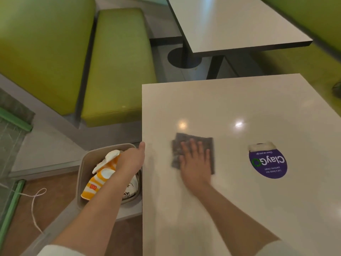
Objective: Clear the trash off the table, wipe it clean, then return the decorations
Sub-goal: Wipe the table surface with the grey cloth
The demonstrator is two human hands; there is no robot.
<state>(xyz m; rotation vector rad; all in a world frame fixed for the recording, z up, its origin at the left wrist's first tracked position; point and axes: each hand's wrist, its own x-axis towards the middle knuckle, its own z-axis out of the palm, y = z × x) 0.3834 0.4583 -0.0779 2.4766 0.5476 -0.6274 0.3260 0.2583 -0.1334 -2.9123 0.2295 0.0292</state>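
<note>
Flat, the right hand (195, 161) presses the cloth (191, 145); left hand (132, 158) at the table (230, 100) edge.

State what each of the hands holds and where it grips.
Right hand lies flat on the grey cloth, gripping nothing. Left hand is at the table edge; its fingers are hidden, so any grip cannot be told.

Green bench (118, 67) (padded) beside a second table (230, 21); cord (34, 204) on floor.

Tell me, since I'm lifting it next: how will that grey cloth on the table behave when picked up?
The grey cloth looks thin and folded, so it will probably flop and unfold. It likely weighs little. Lying flat under the right hand, it may need pinching at an edge.
</note>
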